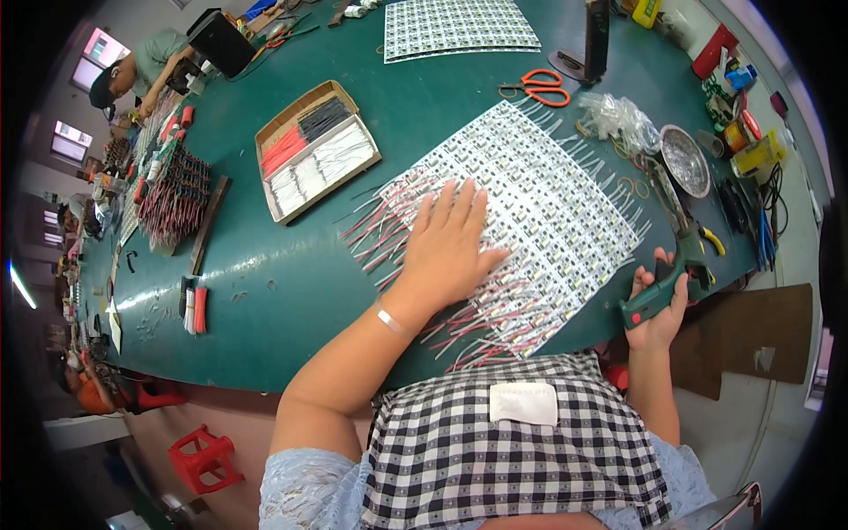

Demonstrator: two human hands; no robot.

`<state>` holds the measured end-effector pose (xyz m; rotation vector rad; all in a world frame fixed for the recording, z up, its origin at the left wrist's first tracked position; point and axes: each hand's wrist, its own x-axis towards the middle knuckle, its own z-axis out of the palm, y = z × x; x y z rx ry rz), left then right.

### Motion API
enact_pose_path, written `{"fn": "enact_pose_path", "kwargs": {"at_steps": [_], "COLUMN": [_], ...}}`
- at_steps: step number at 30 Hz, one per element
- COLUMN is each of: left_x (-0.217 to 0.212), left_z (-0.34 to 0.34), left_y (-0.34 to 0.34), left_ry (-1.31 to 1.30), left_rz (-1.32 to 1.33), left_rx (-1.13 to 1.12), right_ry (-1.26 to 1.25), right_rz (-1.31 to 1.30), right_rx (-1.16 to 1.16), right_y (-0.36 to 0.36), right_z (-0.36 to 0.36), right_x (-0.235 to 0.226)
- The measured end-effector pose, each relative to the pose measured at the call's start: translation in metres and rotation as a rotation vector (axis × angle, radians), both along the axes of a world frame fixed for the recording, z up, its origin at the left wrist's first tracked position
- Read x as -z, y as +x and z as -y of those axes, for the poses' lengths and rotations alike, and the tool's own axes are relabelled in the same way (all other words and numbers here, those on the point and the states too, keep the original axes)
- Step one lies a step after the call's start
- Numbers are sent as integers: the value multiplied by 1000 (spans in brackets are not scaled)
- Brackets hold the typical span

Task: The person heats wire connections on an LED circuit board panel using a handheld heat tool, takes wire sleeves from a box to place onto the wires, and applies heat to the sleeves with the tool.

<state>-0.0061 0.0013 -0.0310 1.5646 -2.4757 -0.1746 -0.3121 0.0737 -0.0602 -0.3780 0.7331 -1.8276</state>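
My left hand [448, 246] lies flat, fingers spread, on a large white panel of small circuit boards [539, 194] spread over the green table [415, 97]. Red and white wire leads [481, 331] stick out along the panel's near edges. My right hand [658, 305] grips the green handle of a soldering gun [676, 256] at the table's right edge, its tip pointing away toward a round metal dish [685, 159].
A cardboard tray [316, 150] of red, black and white wires sits left of the panel. Orange scissors [541, 87], a clear plastic bag [618, 119], another board sheet [459, 26] and tools lie farther back. Another person [141, 71] works at the far left. A red stool [205, 459] stands below.
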Motion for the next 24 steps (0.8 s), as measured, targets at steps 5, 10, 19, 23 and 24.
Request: {"fn": "enact_pose_path", "kwargs": {"at_steps": [5,10,19,23,24], "left_x": [-14,-14,-36,-52,-53], "left_z": [-3,47,43,80,98], "left_y": [49,40,118,173,184], "left_ry": [-69,-116,-44,-327,-354], "left_rz": [36,-39,-86,-217,-200], "left_rx": [-138,5,30,-229,-269], "right_ry": [107,-3,-54,-17,13], "right_rz": [-83,-150,-929,-1384,-1520], "right_rx": [68,-89,-70,-69,11], "right_y": [9,22,-25,-19,-30], "right_z": [13,60,108,133,138], "right_x": [-26,-57,-109,-162,-172]}}
